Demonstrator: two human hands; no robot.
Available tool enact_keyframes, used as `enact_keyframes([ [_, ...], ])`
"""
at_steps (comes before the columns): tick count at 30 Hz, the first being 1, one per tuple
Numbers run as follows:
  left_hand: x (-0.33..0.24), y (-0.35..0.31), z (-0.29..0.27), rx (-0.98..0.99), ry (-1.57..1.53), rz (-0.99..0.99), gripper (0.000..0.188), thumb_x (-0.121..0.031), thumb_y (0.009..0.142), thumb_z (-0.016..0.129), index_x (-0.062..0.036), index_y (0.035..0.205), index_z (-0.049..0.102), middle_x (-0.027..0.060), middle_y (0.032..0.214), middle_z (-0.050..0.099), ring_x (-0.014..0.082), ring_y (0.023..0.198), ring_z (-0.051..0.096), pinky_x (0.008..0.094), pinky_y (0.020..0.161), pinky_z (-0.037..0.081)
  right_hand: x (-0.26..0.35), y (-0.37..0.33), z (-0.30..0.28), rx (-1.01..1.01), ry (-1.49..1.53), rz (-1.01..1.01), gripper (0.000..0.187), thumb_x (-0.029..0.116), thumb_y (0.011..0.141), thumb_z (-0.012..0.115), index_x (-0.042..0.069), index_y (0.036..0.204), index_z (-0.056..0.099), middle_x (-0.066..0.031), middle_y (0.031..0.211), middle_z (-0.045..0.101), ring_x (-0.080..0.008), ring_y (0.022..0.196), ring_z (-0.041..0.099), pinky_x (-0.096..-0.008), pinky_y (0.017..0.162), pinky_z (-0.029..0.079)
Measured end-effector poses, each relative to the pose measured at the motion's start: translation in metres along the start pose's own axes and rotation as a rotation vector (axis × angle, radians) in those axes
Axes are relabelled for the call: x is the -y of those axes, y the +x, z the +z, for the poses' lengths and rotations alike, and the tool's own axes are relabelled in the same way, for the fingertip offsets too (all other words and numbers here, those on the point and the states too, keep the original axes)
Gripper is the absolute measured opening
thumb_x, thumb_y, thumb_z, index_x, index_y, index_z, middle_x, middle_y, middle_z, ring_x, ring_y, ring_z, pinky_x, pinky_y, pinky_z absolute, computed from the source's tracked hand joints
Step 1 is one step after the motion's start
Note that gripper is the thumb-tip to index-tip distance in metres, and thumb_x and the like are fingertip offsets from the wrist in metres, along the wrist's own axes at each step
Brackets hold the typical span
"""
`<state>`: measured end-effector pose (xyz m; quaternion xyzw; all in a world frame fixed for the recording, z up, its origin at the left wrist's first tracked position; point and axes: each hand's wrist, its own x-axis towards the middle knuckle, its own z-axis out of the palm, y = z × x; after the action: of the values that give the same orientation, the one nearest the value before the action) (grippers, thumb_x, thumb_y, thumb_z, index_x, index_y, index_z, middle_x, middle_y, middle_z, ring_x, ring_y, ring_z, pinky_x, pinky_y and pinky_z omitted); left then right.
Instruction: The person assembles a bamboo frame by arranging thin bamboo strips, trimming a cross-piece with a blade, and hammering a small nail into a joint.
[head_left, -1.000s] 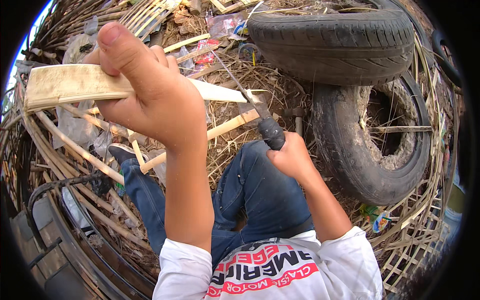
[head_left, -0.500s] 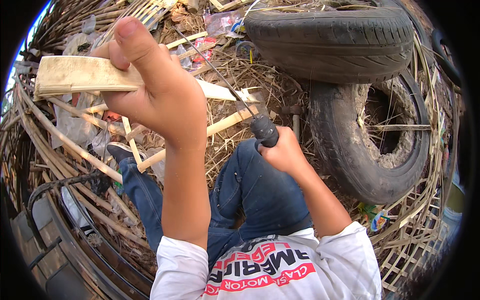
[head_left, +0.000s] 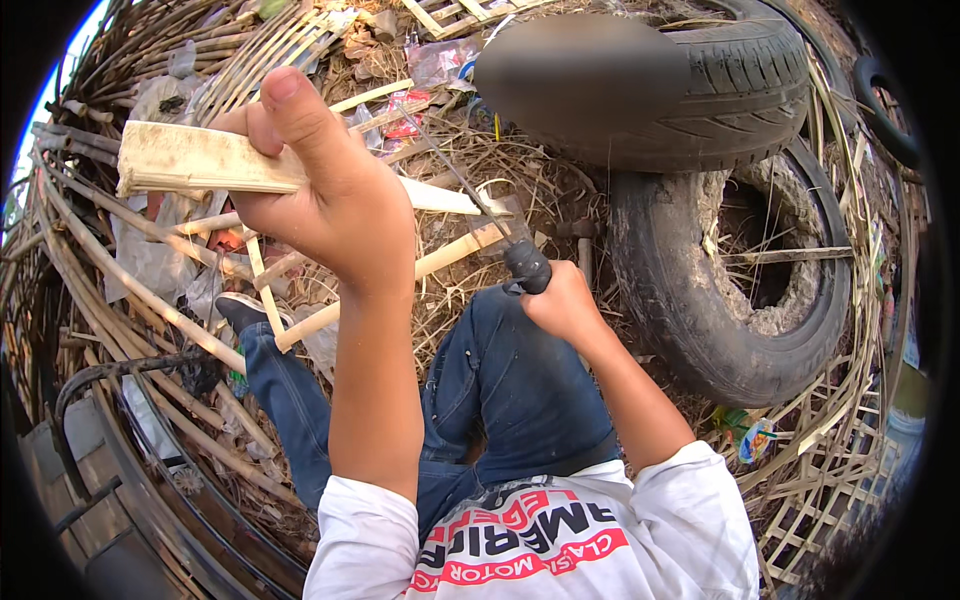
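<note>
Left hand: curled around one pale bamboo strip, thumb raised.
Right hand: I find it wrapped round the grip of one dark-handled knife.
Bamboo strip: one, passing through the left hand, its right end by the knife blade; contact I cannot confirm.
Large tyres: I count two, right of the right hand, the far one resting on the near.
Shoe: one visible, left of the left forearm.
</note>
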<state>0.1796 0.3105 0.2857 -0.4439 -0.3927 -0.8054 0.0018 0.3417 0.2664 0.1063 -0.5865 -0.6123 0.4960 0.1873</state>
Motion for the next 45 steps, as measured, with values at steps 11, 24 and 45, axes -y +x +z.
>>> enact_keyframes([
  [11,-0.009,-0.002,0.008,0.026,0.052,-0.012,0.045,-0.037,0.095,0.062,-0.0129,0.075,0.031,-0.0050,0.056,0.028,0.0051,0.048,0.024,0.0233,0.044,0.021,0.004,-0.011,-0.002,0.143,0.260,0.016,0.017,0.011,0.068,0.066,-0.003,0.074,0.058,-0.0145,0.062,0.060,-0.0273,0.056,0.060,-0.0374,0.058,0.048],
  [24,0.035,0.021,0.059,0.281,-0.182,0.188,0.029,-0.010,0.090,0.068,-0.0093,0.085,0.039,-0.0066,0.070,0.032,-0.0013,0.050,0.026,0.0175,0.042,0.018,0.004,0.021,-0.017,0.196,0.274,0.135,0.014,0.009,0.069,0.064,-0.002,0.077,0.060,-0.0054,0.066,0.060,-0.0135,0.061,0.055,-0.0315,0.057,0.044],
  [45,0.027,0.014,0.042,0.138,-0.026,0.041,0.031,-0.021,0.094,0.066,-0.0068,0.086,0.040,-0.0033,0.076,0.034,0.0034,0.061,0.032,0.0180,0.053,0.030,-0.001,0.010,-0.002,0.027,0.102,0.031,0.020,0.011,0.069,0.062,-0.005,0.081,0.064,-0.0217,0.072,0.066,-0.0328,0.071,0.065,-0.0418,0.068,0.050],
])
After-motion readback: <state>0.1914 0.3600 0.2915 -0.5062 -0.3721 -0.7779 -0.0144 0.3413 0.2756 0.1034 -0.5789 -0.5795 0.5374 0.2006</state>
